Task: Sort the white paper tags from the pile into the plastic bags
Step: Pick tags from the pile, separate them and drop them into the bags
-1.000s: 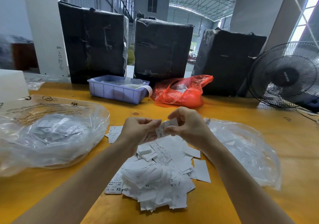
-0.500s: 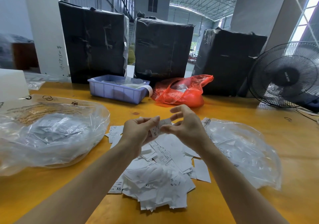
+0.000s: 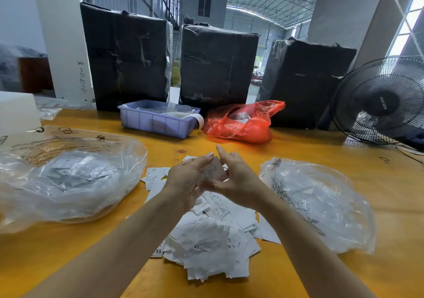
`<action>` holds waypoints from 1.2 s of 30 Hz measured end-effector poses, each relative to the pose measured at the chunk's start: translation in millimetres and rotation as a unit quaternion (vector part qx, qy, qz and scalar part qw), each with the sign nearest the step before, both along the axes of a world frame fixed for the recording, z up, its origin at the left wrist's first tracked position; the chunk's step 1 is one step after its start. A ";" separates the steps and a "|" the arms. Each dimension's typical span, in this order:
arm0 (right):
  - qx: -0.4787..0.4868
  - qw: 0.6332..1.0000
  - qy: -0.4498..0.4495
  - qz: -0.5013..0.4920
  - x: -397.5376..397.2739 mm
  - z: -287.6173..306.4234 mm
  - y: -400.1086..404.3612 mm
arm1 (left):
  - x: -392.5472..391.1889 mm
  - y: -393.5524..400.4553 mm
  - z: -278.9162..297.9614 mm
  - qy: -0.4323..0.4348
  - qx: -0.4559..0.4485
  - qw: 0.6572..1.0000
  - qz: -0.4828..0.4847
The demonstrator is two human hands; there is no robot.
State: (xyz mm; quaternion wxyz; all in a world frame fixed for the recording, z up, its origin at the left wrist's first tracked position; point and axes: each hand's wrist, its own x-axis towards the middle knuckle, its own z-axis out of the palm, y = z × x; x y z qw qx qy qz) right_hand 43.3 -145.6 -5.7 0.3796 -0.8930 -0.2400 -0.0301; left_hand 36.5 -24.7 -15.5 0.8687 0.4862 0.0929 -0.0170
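Head view | left hand (image 3: 183,180) and right hand (image 3: 238,183) pinch one tag (image 3: 212,170), other fingers loose | we read its size before choosing left bag (image 3: 68,178) or right bag (image 3: 321,203).

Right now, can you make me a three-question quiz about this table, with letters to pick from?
1. Where is the pile of tags?
A. between the two clear bags
B. inside the purple tray
C. under the fan

2. What colour is the bag beside the purple tray?
A. green
B. red
C. black

3. What are the hands doing?
A. resting flat on the table
B. holding a tag between them
C. lifting the fan

Answers:
1 A, it lies between the left clear bag and right clear bag.
2 B, the red bag shows it.
3 B, the left hand and right hand hold the tag.
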 end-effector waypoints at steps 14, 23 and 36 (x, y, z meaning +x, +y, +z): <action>0.181 0.982 -0.054 -0.027 -1.6 6.2 -2.6 | -5.0 -4.5 3.9 -0.013 -0.049 0.998 0.029; 0.233 0.970 0.038 -0.056 1.8 10.1 -14.4 | -0.9 16.2 7.7 0.023 0.182 0.978 -0.096; 0.299 0.935 0.163 -0.099 7.3 12.6 -26.9 | 7.5 30.5 1.8 -0.010 0.283 0.952 -0.118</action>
